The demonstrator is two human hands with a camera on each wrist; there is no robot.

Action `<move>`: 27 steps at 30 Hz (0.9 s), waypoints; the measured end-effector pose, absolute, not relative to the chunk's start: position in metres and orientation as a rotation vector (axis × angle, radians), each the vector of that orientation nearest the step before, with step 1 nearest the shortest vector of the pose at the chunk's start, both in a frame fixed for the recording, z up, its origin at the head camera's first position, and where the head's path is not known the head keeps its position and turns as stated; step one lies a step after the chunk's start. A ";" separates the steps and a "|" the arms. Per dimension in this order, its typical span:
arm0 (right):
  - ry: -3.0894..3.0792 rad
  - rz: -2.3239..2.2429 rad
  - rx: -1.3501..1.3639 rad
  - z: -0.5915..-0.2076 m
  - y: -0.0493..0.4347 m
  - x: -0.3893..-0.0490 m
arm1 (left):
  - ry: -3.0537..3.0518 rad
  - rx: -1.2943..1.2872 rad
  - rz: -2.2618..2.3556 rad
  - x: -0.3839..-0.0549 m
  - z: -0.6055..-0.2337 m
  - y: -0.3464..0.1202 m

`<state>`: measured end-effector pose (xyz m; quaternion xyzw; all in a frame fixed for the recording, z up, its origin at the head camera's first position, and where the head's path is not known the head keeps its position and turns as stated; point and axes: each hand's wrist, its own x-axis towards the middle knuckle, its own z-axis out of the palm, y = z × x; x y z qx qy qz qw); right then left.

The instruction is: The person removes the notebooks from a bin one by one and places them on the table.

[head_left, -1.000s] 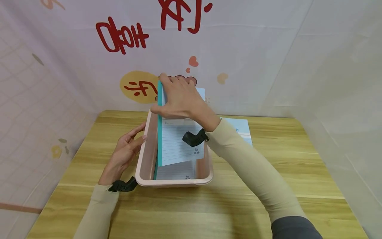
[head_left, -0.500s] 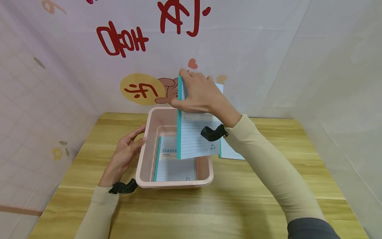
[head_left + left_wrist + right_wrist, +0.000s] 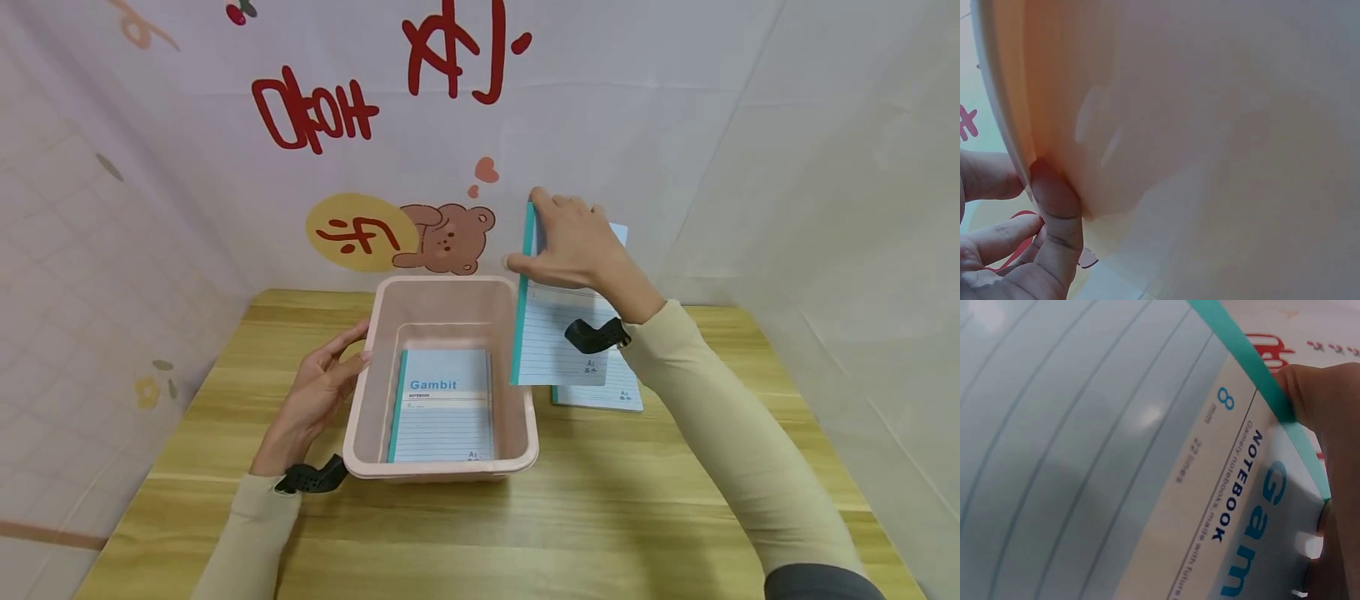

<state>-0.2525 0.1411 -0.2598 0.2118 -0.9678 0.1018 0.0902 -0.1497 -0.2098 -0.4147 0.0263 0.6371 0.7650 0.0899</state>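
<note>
My right hand [image 3: 573, 248] grips a notebook [image 3: 566, 333] with a pale blue lined cover and teal spine, thumb at the spine edge and fingers at its top. It hangs over the right rim of a pale pink plastic bin [image 3: 450, 469], partly overlapping a notebook [image 3: 600, 396] on the table. In the right wrist view, the held notebook's cover [image 3: 1085, 462] reads "NOTEBOOK". My left hand [image 3: 318, 387] pinches the bin's left rim; the left wrist view shows its fingertips [image 3: 1054, 190] there. Inside the bin lies another notebook [image 3: 446, 417] marked "Gambit".
The bin stands on a wood-grain table [image 3: 450, 542]. Behind the table hangs a white backdrop [image 3: 600, 108] with red characters and a cartoon bear [image 3: 450, 237]. Pale cloth walls [image 3: 847, 208] close in both sides.
My right hand has carried the notebook rightward from above the bin to over its right rim, uncovering the notebook inside. The left hand has stayed at the bin.
</note>
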 end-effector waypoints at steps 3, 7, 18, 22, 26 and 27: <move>-2.881 0.305 0.587 -0.265 0.157 -0.256 | 1.899 0.084 2.271 -0.150 -0.415 -0.210; -2.899 0.317 0.524 -0.273 0.177 -0.261 | 1.902 0.082 2.261 -0.150 -0.416 -0.211; -2.957 0.252 0.431 -0.301 0.223 -0.266 | 1.884 0.121 2.269 -0.147 -0.418 -0.214; -2.970 0.222 0.413 -0.311 0.239 -0.268 | 1.890 0.125 2.266 -0.148 -0.418 -0.213; -2.963 0.181 0.401 -0.320 0.252 -0.270 | 1.903 0.102 2.269 -0.148 -0.417 -0.212; -2.963 0.167 0.399 -0.322 0.255 -0.271 | 1.907 0.100 2.268 -0.148 -0.417 -0.213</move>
